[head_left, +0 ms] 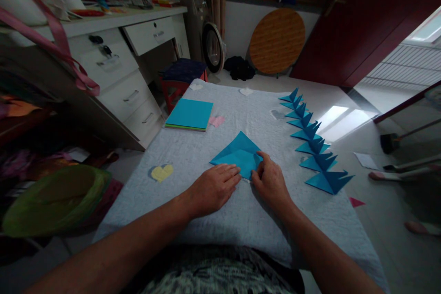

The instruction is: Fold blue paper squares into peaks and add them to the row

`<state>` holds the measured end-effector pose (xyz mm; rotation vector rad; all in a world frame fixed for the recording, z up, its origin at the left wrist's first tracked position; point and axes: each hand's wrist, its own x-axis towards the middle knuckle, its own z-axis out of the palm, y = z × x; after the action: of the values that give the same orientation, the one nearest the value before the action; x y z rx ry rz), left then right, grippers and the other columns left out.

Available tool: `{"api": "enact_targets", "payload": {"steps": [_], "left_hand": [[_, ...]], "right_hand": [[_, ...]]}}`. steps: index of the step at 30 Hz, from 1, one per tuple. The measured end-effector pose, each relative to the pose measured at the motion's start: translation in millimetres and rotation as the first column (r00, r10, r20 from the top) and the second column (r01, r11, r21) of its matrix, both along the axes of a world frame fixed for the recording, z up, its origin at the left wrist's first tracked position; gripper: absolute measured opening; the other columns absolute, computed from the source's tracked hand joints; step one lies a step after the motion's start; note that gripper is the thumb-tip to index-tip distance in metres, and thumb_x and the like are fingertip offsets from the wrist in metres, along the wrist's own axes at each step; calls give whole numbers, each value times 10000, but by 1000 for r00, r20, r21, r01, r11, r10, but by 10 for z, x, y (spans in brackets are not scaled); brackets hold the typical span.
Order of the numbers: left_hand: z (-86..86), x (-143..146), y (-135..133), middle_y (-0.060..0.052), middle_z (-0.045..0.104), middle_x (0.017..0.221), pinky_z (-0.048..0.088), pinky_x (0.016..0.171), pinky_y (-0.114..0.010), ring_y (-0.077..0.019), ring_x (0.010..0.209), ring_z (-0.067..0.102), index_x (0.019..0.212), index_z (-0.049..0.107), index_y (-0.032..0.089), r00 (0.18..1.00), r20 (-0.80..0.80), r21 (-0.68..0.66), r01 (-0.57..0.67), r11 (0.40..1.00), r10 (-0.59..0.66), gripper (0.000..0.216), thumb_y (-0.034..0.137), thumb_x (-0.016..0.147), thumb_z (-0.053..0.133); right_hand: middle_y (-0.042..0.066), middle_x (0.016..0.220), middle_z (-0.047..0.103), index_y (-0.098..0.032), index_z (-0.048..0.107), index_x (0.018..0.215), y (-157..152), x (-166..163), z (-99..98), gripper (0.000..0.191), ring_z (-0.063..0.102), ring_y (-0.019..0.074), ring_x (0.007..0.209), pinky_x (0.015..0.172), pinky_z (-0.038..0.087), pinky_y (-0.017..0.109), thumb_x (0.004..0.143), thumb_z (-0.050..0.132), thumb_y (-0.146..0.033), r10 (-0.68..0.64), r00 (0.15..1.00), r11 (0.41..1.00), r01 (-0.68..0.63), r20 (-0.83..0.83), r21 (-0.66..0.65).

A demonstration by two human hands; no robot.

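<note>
A blue sheet of origami paper (239, 154) lies on the cloth-covered table in front of me, with crease lines across it and one corner pointing away. My left hand (215, 188) rests flat on its lower left edge, fingers stretched out together. At the right corner, my right hand (272, 181) has its thumb and index finger curled around the paper's edge. To the right stands a row of several folded blue paper pieces (329, 181) with pointed tips. A stack of square paper (189, 114), blue on top, lies at the back left.
The light grey tablecloth (193, 225) carries heart-shaped patches, one of them a yellow heart (161, 173). On the left are a green-lined bin (55, 200) and a white drawer desk (117, 78). Behind the table stands a red stool (182, 78).
</note>
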<state>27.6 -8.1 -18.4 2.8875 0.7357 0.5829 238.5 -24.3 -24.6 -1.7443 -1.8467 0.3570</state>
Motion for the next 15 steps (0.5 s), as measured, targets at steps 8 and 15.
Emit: {"api": "enact_targets", "payload": {"steps": [8, 15], "left_hand": [[1, -8, 0, -149, 672, 1277, 518, 1035, -464, -275, 1190, 633, 1190, 650, 114, 1000, -1, 24, 12, 1000, -12, 289, 169, 943, 510], [-8, -9, 5, -146, 679, 1269, 535, 1014, -465, -276, 1180, 643, 1181, 657, 115, 1000, 6, 32, 10, 999, -10, 295, 172, 951, 482]], "right_hand": [[39, 737, 639, -85, 490, 1316, 2, 32, 6, 536, 561, 206, 690, 701, 436, 340, 789, 474, -180, 33, 998, 999, -33, -51, -5], [48, 734, 634, -67, 495, 1316, 4, 24, 4, 533, 562, 213, 689, 696, 433, 344, 797, 458, -183, 24, 999, 1000, -24, -46, 1]]}}
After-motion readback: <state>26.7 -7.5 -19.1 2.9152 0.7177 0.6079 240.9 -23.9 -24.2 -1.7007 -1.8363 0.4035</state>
